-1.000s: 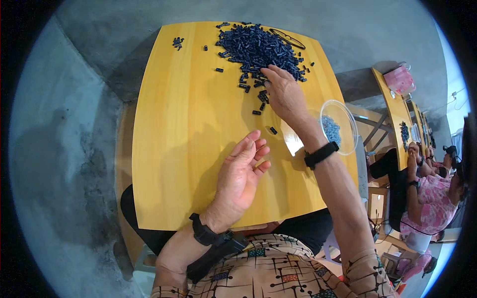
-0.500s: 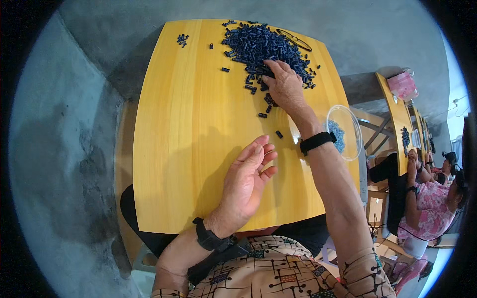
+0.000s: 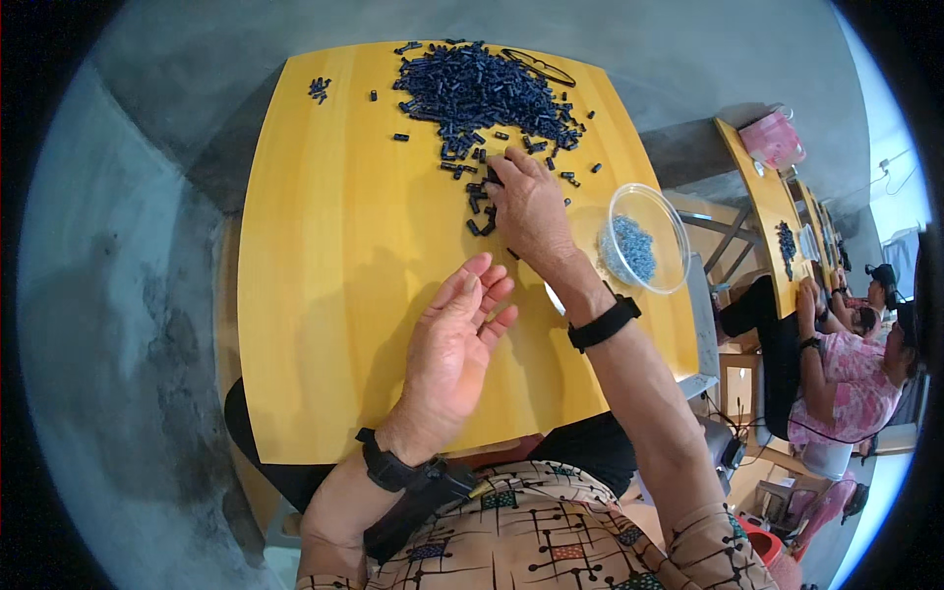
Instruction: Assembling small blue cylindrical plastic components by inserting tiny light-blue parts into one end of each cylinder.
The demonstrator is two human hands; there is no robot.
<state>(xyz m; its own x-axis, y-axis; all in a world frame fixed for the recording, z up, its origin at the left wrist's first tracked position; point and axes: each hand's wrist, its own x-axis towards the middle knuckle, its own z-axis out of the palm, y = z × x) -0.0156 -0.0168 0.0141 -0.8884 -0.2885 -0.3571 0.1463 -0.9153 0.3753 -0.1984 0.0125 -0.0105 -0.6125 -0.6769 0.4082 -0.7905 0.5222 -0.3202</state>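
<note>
A heap of small dark-blue cylindrical plastic pieces (image 3: 477, 88) lies at the far side of the yellow table (image 3: 324, 275). At the heap's near edge, my right hand (image 3: 531, 208) is palm down with its fingers curled. A dark piece shows between its thumb and forefinger; its other fingertips are hidden. Several loose pieces lie just left of that hand. My left hand (image 3: 447, 339) hovers nearer to me, palm turned inward, fingers loosely bent and apart, nothing visible in it. To the right stands a clear round tub (image 3: 678, 236) holding small light-blue bits (image 3: 629, 248).
Black-framed glasses (image 3: 538, 67) rest behind the heap. A small separate cluster of dark pieces (image 3: 319, 89) sits at the far left corner. Off to the right, a person in a pink patterned top (image 3: 851, 383) sits at another table (image 3: 757, 197) with a pink bag (image 3: 772, 138).
My right hand has drawn back from the heap toward me, and loose pieces now lie closer beside it. My left hand keeps nearly the same pose. The whole view has shifted slightly.
</note>
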